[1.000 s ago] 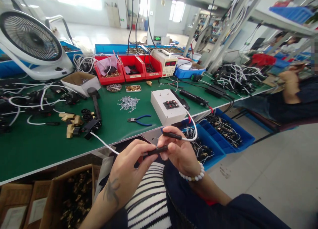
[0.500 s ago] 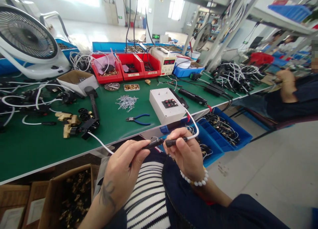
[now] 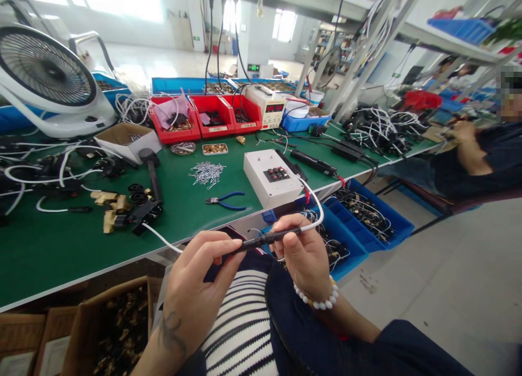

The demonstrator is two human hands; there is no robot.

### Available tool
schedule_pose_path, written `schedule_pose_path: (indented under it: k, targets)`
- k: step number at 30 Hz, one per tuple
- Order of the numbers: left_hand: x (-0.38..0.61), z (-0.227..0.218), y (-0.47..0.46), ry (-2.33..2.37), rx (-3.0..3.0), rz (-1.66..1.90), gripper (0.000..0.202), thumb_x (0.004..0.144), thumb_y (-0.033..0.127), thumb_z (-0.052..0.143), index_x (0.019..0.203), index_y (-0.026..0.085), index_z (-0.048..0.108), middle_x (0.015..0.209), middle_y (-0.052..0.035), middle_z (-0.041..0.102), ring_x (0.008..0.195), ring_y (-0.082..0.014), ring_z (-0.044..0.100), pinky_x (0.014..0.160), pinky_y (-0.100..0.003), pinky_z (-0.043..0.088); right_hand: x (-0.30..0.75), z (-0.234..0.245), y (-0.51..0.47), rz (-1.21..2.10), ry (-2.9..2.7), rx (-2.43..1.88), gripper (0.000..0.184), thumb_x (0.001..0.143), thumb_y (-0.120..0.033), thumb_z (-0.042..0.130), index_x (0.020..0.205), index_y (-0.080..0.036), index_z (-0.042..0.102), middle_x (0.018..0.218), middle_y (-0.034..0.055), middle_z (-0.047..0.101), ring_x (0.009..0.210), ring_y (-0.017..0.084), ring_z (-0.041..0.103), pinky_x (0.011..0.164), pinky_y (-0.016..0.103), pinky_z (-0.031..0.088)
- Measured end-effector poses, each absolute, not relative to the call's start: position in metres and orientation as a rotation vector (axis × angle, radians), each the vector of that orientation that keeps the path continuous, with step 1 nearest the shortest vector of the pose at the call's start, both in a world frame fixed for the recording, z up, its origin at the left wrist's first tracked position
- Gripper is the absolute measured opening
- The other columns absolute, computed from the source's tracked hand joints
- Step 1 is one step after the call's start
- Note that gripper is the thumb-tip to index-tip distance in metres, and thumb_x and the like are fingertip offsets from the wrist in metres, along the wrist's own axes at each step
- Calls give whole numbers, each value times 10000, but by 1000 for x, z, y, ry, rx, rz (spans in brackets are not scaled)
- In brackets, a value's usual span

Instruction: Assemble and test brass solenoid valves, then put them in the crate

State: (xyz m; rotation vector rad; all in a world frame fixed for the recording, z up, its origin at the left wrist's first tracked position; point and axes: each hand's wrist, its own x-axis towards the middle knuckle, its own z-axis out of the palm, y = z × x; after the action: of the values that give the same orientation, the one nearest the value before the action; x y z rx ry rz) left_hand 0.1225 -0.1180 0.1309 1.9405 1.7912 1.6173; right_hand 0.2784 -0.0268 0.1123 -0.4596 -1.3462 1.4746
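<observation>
While windows (image 3: 122, 1) glare beyond, red bins (image 3: 210, 133) line the green bench (image 3: 77, 248).

Daylight glares through the windows (image 3: 118, 1); edges look stretched.

Connectors (image 3: 263, 239) before the workbench (image 3: 183, 218), pliers (image 3: 215, 201) left of the box (image 3: 269, 187).

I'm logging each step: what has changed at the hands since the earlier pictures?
The right hand has let go of the left plug and lowered the right plug into line with it; the two, apart half a second ago, now meet end to end. Whether they are locked, I cannot tell. The left hand still grips its plug; the pliers and white box stayed put.
</observation>
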Motion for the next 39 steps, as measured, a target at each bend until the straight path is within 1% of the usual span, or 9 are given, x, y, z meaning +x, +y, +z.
schedule_pose_path:
  k: [5,10,14,17,21,24,29,36,39]
  targets:
    - [122,131,-119,1775,1943,1626,144,893,124,659,993,222,623,945,27,634,756,-68,580,676,-159,491,278,115,-25,1449,-1380,-497,284,881,-485,696,913,-207,646,675,-24,555,515,96,464,499,237,407]
    - [122,130,-119,1759,1981,1629,139,891,116,658,980,218,625,940,21,636,745,-70,584,673,-162,499,277,117,-25,1469,-1368,-476,250,889,-448,699,892,-204,642,661,-30,541,513,87,463,487,221,387]
    - [122,130,-118,1750,2015,1603,139,896,123,654,992,220,629,921,17,637,706,-75,578,638,-168,501,277,116,-25,1463,-1385,-503,261,887,-455,697,884,-201,637,631,-34,527,507,95,462,471,219,375]
    - [122,131,-117,1750,1997,1595,134,900,130,648,991,225,627,915,22,636,687,-70,571,634,-158,499,276,117,-25,1463,-1386,-481,265,879,-459,707,886,-200,647,657,-28,535,515,91,471,472,215,372]
    - [123,130,-117,1765,1973,1601,108,910,155,637,986,231,628,913,25,638,689,-70,577,644,-149,502,275,119,-27,1494,-1340,-428,312,909,-510,651,961,-203,674,721,-13,541,542,88,487,484,218,377]
    - [122,129,-117,1811,1959,1600,90,916,200,637,1000,233,638,923,19,647,714,-82,599,660,-158,511,275,121,-30,1511,-1293,-429,305,943,-502,604,1003,-211,675,695,-14,539,549,98,489,498,225,385]
    - [120,127,-115,1818,1982,1549,89,928,239,629,1008,226,666,846,32,665,708,-87,622,688,-158,511,275,120,-31,1466,-1277,-494,292,934,-485,619,933,-198,673,712,8,586,549,109,495,488,232,383]
    - [121,124,-114,1774,2046,1564,77,917,166,628,977,202,658,857,15,699,731,-99,641,720,-176,509,269,108,-36,1451,-1246,-489,285,935,-491,620,904,-208,614,560,-63,450,468,93,401,468,217,353]
    - [123,120,-110,1734,2048,1467,52,931,203,611,959,201,654,834,1,698,737,-131,647,694,-222,517,269,99,-36,1525,-1250,-523,339,946,-540,575,903,-204,595,568,-55,481,483,102,442,483,224,385]
